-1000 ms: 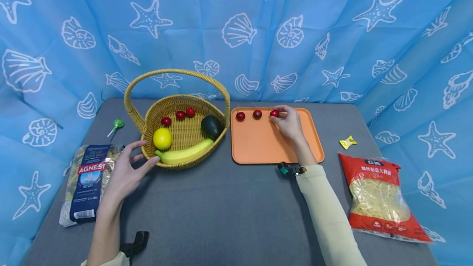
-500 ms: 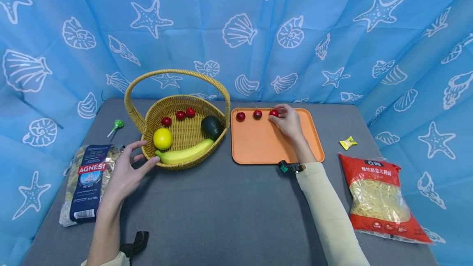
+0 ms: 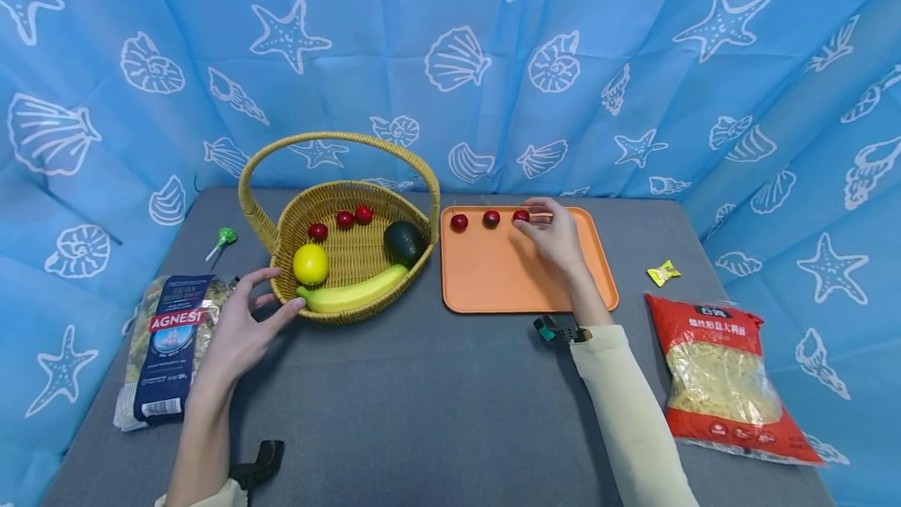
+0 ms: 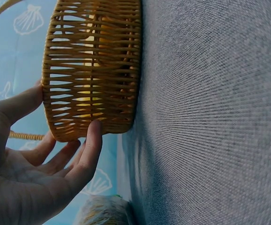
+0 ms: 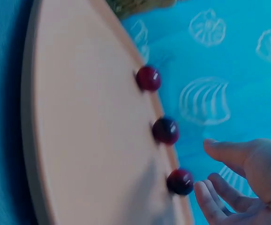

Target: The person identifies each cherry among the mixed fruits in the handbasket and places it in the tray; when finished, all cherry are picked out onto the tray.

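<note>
In the head view, my left hand (image 3: pixel 242 327) holds the left end of a wicker basket (image 3: pixel 355 313), its thumb and fingers spread around the corner. In the left wrist view, fingertips touch the woven wall (image 4: pixel 86 70). Inside lie a yellow lemon-like fruit (image 3: pixel 310 264), a banana (image 3: pixel 355 292), a dark avocado (image 3: pixel 404 244) and several red cherries (image 3: pixel 345 219). My right hand (image 3: pixel 558 239) is over the orange tray (image 3: pixel 493 276), fingers parted beside the rightmost cherry (image 5: pixel 180 182). Two more cherries, the middle one (image 5: pixel 165 131) and the far one (image 5: pixel 148 78), line up along the tray's back edge.
A blue AGNESI pasta bag (image 3: pixel 169 343) lies at the left, partly behind my left hand. Behind it is a green lollipop (image 3: pixel 225 236). At the right lie a yellow wrapped candy (image 3: pixel 663 272) and a red pasta bag (image 3: pixel 728 382). A blue shell-print curtain (image 3: pixel 394 69) hangs behind.
My right fingers have parted from the rightmost cherry, which they pinched before, and the hand has drawn slightly back and to the right. The left hand and basket stay put.
</note>
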The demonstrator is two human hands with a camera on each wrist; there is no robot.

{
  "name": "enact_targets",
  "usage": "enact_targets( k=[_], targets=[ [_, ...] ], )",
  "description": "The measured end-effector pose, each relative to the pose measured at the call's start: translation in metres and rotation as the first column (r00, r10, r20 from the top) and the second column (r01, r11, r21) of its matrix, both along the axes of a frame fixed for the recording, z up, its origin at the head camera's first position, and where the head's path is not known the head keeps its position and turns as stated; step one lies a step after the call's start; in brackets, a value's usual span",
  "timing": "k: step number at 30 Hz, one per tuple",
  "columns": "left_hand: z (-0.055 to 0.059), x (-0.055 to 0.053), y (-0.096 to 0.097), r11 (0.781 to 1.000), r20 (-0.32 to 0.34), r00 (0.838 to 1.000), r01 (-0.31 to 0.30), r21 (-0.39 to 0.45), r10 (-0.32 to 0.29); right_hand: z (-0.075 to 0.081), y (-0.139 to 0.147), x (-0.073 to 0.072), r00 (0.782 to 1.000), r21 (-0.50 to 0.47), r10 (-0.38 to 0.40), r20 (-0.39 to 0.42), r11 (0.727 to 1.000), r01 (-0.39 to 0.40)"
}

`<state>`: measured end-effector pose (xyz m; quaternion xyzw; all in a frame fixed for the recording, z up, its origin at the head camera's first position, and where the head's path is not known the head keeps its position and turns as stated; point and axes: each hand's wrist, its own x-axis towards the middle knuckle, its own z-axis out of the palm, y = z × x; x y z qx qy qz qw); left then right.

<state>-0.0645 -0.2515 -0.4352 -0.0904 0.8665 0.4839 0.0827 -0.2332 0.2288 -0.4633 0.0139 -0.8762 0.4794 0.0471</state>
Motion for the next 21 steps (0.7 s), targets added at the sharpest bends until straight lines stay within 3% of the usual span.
enact_targets(
  k=[9,15,21],
  targets=[
    [0.002,0.000,0.000,1.000,-0.005,1.000,0.006,0.002,-0.006,0.041,-0.030,0.038,0.977,-0.103,0.128,-0.171,0.984,-0.147],
    [0.001,0.000,0.000,1.000,-0.011,1.000,0.005,0.001,-0.005,0.063,-0.059,0.064,0.929,-0.174,0.238,-0.282,0.940,-0.294],
    [-0.001,0.001,-0.002,1.000,-0.023,1.000,0.006,0.000,-0.006,0.075,-0.090,0.081,0.900,-0.198,0.325,-0.292,0.900,-0.389]
  ],
)
